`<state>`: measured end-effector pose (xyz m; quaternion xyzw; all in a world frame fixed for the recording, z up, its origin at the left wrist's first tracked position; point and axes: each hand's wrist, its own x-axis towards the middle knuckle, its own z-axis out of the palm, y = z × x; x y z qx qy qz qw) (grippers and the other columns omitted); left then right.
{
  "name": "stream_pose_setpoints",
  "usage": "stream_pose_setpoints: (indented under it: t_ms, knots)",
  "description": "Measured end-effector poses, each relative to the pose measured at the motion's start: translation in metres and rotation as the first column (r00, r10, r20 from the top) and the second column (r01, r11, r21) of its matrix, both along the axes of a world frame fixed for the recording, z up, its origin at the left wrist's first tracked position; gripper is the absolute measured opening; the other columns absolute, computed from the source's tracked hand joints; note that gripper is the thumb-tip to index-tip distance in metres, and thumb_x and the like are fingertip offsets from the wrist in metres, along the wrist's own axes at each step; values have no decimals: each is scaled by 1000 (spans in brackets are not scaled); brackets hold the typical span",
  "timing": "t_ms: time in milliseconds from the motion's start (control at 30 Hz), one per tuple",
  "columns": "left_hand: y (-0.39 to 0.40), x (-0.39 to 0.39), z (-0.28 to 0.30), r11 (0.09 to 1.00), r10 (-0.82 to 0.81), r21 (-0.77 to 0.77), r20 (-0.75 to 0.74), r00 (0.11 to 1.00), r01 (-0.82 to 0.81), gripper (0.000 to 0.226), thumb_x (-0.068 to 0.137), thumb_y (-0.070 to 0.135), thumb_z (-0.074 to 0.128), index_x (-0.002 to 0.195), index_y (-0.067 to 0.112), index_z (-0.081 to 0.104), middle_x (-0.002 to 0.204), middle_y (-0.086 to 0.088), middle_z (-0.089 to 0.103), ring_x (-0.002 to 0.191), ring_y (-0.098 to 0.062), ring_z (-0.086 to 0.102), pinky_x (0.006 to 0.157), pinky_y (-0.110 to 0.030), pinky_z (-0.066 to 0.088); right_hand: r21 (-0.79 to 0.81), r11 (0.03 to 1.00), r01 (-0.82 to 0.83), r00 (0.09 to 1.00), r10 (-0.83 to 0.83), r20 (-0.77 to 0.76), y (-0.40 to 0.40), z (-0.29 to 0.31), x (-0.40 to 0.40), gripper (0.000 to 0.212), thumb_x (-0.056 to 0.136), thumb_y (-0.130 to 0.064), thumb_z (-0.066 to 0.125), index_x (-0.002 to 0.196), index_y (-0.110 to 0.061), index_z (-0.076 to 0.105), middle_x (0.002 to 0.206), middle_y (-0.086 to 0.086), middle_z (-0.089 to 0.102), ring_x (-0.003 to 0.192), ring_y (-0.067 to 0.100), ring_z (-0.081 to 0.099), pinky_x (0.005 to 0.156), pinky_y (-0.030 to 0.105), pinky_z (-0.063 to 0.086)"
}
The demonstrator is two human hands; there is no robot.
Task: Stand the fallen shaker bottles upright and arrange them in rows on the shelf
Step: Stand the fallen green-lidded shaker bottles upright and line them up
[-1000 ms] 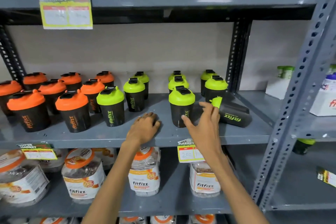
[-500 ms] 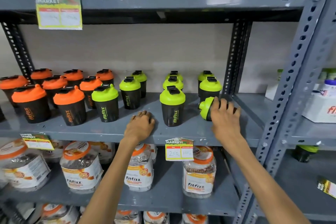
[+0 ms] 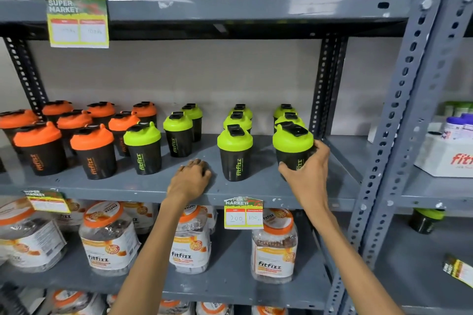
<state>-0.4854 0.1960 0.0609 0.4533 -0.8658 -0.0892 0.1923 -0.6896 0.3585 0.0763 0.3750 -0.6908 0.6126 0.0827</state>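
One green-lidded shaker bottle [image 3: 293,149] now stands upright at the right end of the shelf [image 3: 153,186], our right hand [image 3: 305,174] wrapped around its black body, fingers [image 3: 321,148] clasped behind it; half a second ago it lay on its side. Just left of those fingers stands another green-lidded shaker [image 3: 235,153], with two more green lids directly behind. Our left hand [image 3: 190,179] rests loosely curled, empty, on the shelf edge. Orange-lidded shakers [image 3: 93,153] fill the far left.
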Motion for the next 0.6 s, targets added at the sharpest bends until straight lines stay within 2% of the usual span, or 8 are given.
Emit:
stream_pose_setpoints:
  t_ms: [67, 167, 300, 433, 500, 567, 600]
  knots:
    - [0, 0, 0, 1000, -4, 5, -8, 1000, 4, 33, 101, 27, 36, 122, 9, 55, 132, -16, 56, 120, -34, 52, 106, -45, 35, -38, 999, 13, 998, -10, 67, -6, -3, 1, 83, 67, -13, 84, 133, -3, 34, 131, 15, 44, 124, 30, 46, 93, 25, 40]
    - [1, 0, 0, 1000, -7, -1, -17, 1000, 7, 34, 101, 28, 36, 122, 10, 55, 131, -15, 56, 119, -34, 52, 105, -45, 35, 3, 999, 34, 997, -34, 68, -13, -10, 2, 85, 69, -14, 85, 135, -2, 33, 134, 18, 43, 125, 31, 46, 92, 23, 38]
    - [-1, 0, -2, 1000, -8, -20, -11, 1000, 8, 35, 101, 28, 36, 125, 10, 54, 133, -15, 55, 121, -34, 52, 106, -45, 35, -1, 998, 61, 996, -61, 61, -16, -17, 0, 87, 68, -20, 86, 135, -2, 33, 133, 18, 43, 124, 34, 48, 102, 43, 47]
    - [1, -1, -4, 999, 38, -24, -70, 997, -40, 31, 100, 27, 39, 119, 11, 57, 125, -15, 62, 113, -35, 57, 102, -46, 40, 14, 998, 53, 998, -53, 39, -8, -23, 2, 94, 70, -28, 86, 141, -5, 28, 140, 17, 37, 131, 34, 43, 106, 46, 44]
    - [8, -4, -9, 986, 150, -44, -211, 966, -163, 30, 99, 25, 42, 120, 10, 57, 120, -17, 66, 111, -37, 59, 102, -49, 43, 22, 997, 67, 997, -68, 27, -1, -29, 4, 96, 72, -30, 84, 145, -6, 26, 143, 17, 35, 133, 33, 40, 107, 45, 43]
    - [29, -11, -20, 962, 197, -82, -450, 871, -260, 42, 99, 26, 45, 136, 6, 48, 134, -19, 60, 125, -36, 53, 109, -53, 39, 19, 994, 106, 994, -107, 11, 5, -35, 9, 95, 75, -28, 82, 147, -9, 24, 144, 16, 35, 135, 34, 38, 107, 48, 44]
    - [45, -18, -24, 959, 176, -87, -564, 807, -270, 51, 100, 30, 45, 144, 5, 40, 144, -17, 51, 134, -34, 46, 115, -50, 34, 14, 992, 127, 992, -127, -3, 7, -38, 12, 93, 76, -27, 81, 148, -11, 23, 145, 16, 33, 137, 35, 37, 106, 50, 44]
